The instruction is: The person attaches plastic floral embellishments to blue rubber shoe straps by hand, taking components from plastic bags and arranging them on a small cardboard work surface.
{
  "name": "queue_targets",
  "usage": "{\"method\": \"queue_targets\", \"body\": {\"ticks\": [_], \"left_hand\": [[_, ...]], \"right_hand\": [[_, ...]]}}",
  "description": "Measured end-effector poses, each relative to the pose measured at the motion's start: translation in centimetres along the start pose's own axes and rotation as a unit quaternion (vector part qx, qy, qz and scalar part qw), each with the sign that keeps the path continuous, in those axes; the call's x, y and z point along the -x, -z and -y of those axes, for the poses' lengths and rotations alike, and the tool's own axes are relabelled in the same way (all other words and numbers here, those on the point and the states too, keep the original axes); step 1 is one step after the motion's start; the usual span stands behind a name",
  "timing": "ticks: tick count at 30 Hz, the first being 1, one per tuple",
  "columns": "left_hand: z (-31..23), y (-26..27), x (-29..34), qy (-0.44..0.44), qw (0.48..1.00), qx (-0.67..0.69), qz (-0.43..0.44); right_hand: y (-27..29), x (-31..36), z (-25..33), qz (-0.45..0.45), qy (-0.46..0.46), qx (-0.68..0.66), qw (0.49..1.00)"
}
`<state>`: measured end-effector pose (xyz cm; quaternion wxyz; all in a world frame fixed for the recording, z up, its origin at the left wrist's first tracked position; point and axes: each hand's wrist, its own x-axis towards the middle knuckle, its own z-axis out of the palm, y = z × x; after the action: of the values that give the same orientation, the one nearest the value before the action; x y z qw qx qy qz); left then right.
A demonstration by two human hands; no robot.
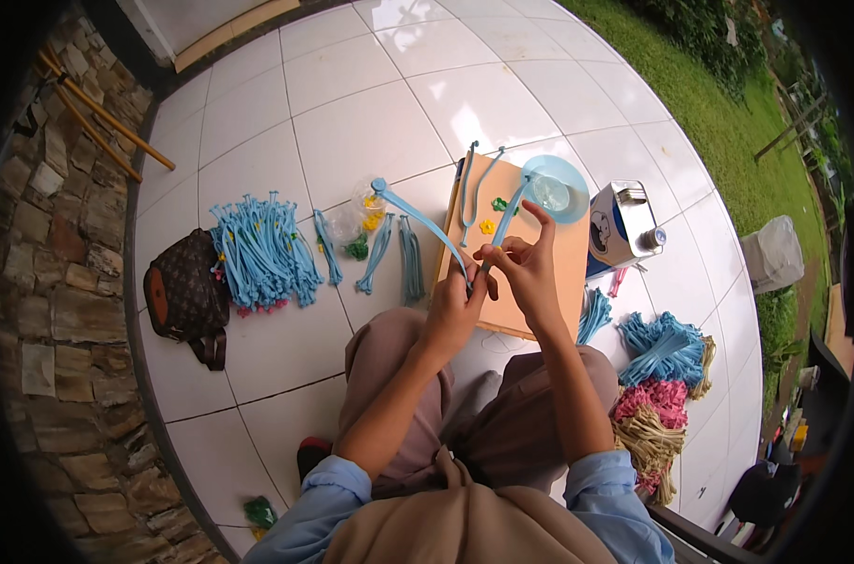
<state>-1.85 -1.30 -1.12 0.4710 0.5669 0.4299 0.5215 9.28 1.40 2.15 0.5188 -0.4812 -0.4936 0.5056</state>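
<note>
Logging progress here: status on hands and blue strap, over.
Left hand, right hand pinching blue strap. Yellow piece nearby on tan board, apparently not blocking.

This appears to be the porch of a home: glossy white floor tiles [352, 103] spread below and beyond the fingers [540, 216], reaching what looks like a white door [184, 21] far ahead and to their left. Well left of the fingers stands a stone-clad wall [77, 305]; well to their right, past the tiles' edge, lie a lawn [676, 85] and leafy shrubs [714, 39].

Flat light-blue strap [420, 212], round-tipped, slanting out leftward from hands [452, 308].
</note>
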Motion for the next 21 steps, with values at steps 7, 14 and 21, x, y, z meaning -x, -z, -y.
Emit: {"method": "queue_targets", "body": {"ticks": [7,14,21], "left_hand": [[-0.5,-0.1,0.3,0.039,0.996,0.081,0.023],[-3.8,1.7,0.9,0.023,0.989,0.129,0.063],[-9.8,6.5,-3.0,-0.293,0.93,0.222,-0.023]], "right_hand": [[-0.1,0.3,0.2,-0.025,0.015,-0.008,1.0],[0.8,0.0,3.6,-0.072,0.093,-0.057,0.991],[0.6,2.1,6.0,-0.133,0.147,-0.083,0.977]]}}
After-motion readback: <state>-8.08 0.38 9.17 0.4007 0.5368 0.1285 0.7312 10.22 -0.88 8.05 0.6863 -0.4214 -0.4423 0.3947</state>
